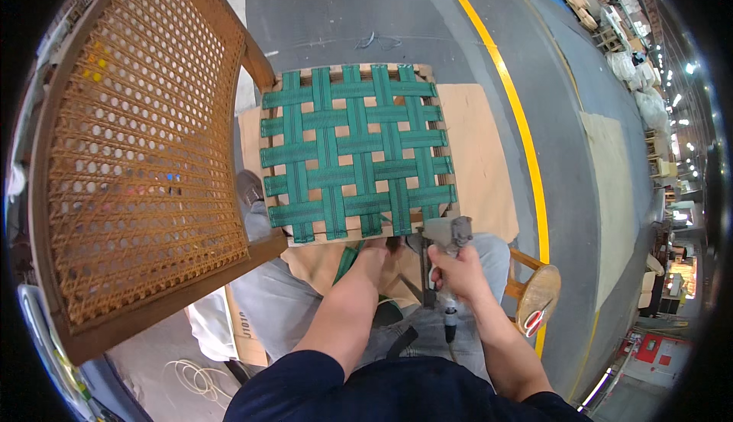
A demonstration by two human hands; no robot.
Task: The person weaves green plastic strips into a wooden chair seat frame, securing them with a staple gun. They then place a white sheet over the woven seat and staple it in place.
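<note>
Fastening of the green webbing (357, 151) onto the wooden seat frame (269, 90) is judged to be the step in hand. The webbing is seen woven over and under in 2 directions across the frame, which is held tilted over the person's lap, with the cane chair back (137, 155) rising at the left. A pneumatic staple gun (449, 250) is gripped in the right hand (458, 275), fingers wrapped fully round its handle, and its nose is brought against the near rail of the frame, just right of the middle. The left hand (376, 256) is pressed against the same near rail, beside the gun; its fingers are mostly hidden under the frame edge, so it cannot be told whether a strap end is pinched or merely steadied. A loose green strap end (347, 258) is seen hanging below the rail near that hand.

Most straps appear already fixed, so the work is judged well along. The next move is judged to call for the strap end to be kept taut and flat on the rail, the gun nose to be set square over it, and the left fingers to be kept apart from the nose. A round wooden stool (538, 297) with red-handled scissors (534, 320) on it stands near the right knee, on the grey floor (336, 10).
</note>
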